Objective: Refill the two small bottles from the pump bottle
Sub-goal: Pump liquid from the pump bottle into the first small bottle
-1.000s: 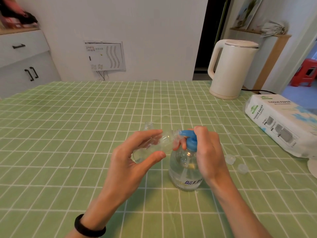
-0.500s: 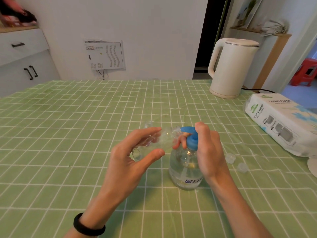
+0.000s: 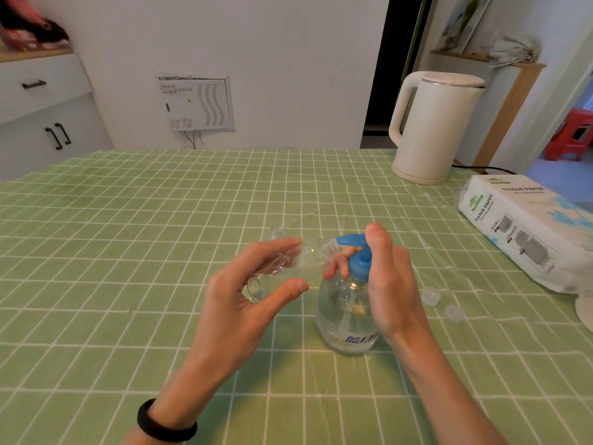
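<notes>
so your left hand (image 3: pixel 247 293) was pinched round the small bottle (image 3: pixel 288 264), thumb under and fingers over, holding it tipped almost flat with its open neck right up against the blue nozzle (image 3: pixel 345 240). your right hand (image 3: pixel 390 284) was wrapped over the pump head (image 3: pixel 359 264), one finger on top, the others curled under the spout, clamped on the pump bottle (image 3: pixel 348 316), which stood upright on the green cloth (image 3: pixel 128 252).

compared with a second back, barely anything shifted: the bottle's neck looked a touch closer to the spout and the pump head sat about the same height. i'd guess you were mid-press or lining up, and not much liquid had landed in there.

the second small bottle (image 3: pixel 278 232) stood at 11 o'clock of the pump, just behind your left fingers. two loose caps (image 3: pixel 431 296) lay at 3 o'clock, near the pump bottle.
</notes>
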{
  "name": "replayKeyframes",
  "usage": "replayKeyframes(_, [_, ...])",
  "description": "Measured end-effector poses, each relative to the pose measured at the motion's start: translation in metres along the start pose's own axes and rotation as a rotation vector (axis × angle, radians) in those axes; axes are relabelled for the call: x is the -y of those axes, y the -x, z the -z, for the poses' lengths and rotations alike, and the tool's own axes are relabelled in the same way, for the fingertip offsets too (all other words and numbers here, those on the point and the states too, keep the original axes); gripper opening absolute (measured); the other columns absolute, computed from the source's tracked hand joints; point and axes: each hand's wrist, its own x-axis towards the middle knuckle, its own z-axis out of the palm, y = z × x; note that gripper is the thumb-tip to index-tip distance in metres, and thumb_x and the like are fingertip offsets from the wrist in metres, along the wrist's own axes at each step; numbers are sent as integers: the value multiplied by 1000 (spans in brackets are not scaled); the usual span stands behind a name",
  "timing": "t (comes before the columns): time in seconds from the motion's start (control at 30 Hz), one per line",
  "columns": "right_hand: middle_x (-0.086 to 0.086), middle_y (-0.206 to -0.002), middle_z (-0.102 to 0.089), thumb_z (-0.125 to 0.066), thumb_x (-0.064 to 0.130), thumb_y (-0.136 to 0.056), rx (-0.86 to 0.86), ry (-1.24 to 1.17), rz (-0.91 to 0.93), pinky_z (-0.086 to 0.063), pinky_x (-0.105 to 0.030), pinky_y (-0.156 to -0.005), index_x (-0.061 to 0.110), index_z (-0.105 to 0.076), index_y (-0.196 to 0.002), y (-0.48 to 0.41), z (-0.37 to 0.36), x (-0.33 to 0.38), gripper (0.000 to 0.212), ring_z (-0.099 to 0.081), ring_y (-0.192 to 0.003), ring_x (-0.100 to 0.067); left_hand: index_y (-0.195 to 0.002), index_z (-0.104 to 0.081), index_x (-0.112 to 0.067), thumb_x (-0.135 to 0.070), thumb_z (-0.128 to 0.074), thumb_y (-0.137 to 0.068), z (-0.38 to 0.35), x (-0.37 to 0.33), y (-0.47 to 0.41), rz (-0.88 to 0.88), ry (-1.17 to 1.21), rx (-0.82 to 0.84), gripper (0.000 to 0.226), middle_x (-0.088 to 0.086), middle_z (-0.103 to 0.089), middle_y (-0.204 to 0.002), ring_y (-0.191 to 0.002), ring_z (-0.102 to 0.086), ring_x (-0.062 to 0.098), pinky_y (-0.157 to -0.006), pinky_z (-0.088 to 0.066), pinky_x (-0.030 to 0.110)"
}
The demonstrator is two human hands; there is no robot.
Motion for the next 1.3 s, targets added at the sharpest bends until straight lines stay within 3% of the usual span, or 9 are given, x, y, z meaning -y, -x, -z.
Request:
replayKeyframes(0.13, [-6,-68,-77,-30,44,-99,24,0,22,-49,-11,-72,26,-56,-48,-2,1,0,60,-72,-73,-11,-130,-67,-46,-37,-79,-86,0,0,0,-5,-13,3,46,-18,-75,-123,-115,-73,11,-100,-54,20])
replayKeyframes(0.27, [-19,-70,-74,-31,32,-98,57,53,26,-51,-22,-74,-8,-52,-59,-4,3,-3,59,-73,-73,-15,-130,-68,-43,-37,-79,-86,0,1,1,5,-16,17,46,-17,-75,-122,-115,-73,13,-101,-54,20])
replayKeyframes(0.3, [-19,-70,-74,-31,33,-98,53,55,23,-51,-21,-73,-8,-52,-59,-4,3,-4,60,-73,-73,-14,-130,-67,-42,-38,-79,-86,0,1,1,6,-19,19,46,-17,-75,-122,-115,-73,13,-101,-53,20])
replayKeyframes(0.5, [-4,-71,-78,-24,60,-101,14,19,-1,-49,-10,-73,24,-55,-51,1,0,0,68,-75,-76,-11,-129,-68,-45,-36,-79,-85,0,0,0,8,-3,2,46,-18,-75,-122,-115,-73,11,-100,-52,18])
replayKeyframes(0.67, [-3,-71,-78,-24,67,-96,7,11,-3,-48,-9,-73,27,-56,-50,2,-1,3,69,-75,-76,-9,-129,-68,-45,-35,-79,-86,0,0,0,4,3,4,46,-17,-75,-122,-115,-73,12,-100,-53,20])
replayKeyframes(0.9, [-13,-72,-78,-32,33,-97,45,63,14,-50,-19,-71,5,-55,-56,-2,3,-1,55,-72,-74,-17,-130,-68,-40,-38,-79,-86,0,0,2,10,-16,28,45,-17,-75,-122,-115,-73,11,-100,-53,18])
replayKeyframes(1.03, [-7,-71,-78,-28,46,-102,21,24,0,-48,-11,-73,21,-54,-51,1,1,0,62,-73,-75,-11,-130,-67,-45,-38,-78,-86,-1,0,1,0,-17,15,46,-20,-75,-122,-115,-73,10,-100,-52,17])
replayKeyframes(1.17, [-2,-71,-78,-23,69,-95,7,27,-20,-47,-7,-73,22,-55,-52,2,0,2,71,-75,-77,-9,-130,-67,-47,-36,-79,-86,0,-1,0,-5,-5,0,46,-19,-75,-123,-116,-73,10,-101,-53,19])
replayKeyframes(1.3, [-2,-70,-78,-26,70,-92,6,15,-36,-47,-7,-71,25,-54,-49,2,0,3,68,-74,-75,-7,-129,-68,-44,-37,-79,-86,0,0,0,2,1,-1,45,-18,-75,-123,-116,-73,11,-101,-53,20])
